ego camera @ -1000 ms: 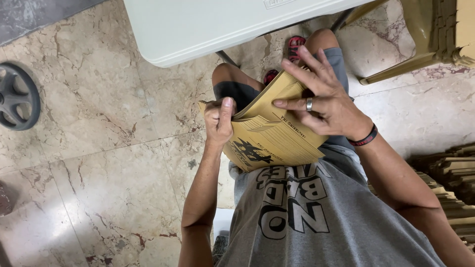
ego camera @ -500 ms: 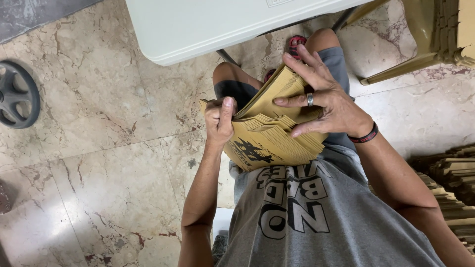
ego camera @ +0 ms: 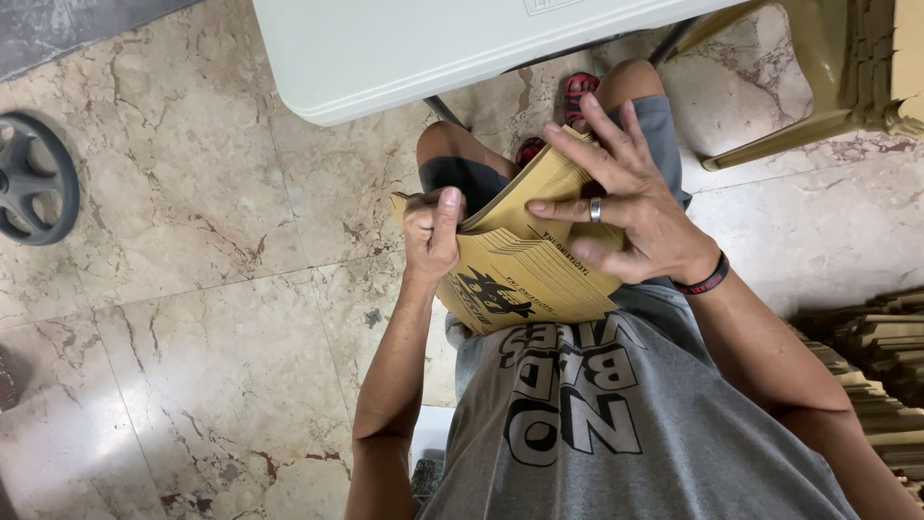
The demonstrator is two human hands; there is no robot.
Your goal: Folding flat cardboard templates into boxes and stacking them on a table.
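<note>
A stack of yellow paper bags (ego camera: 520,270) was held above the lap, below the white bench (ego camera: 404,48); its left edge was pinched by the left hand (ego camera: 433,231); the right hand (ego camera: 621,207) was spread flat across it, fingers (ego camera: 563,207) extended.

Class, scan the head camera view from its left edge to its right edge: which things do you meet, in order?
Dark wheel → left hand → stack of yellow paper bags → right hand → black wristband → pile of brown folded pieces.
</note>
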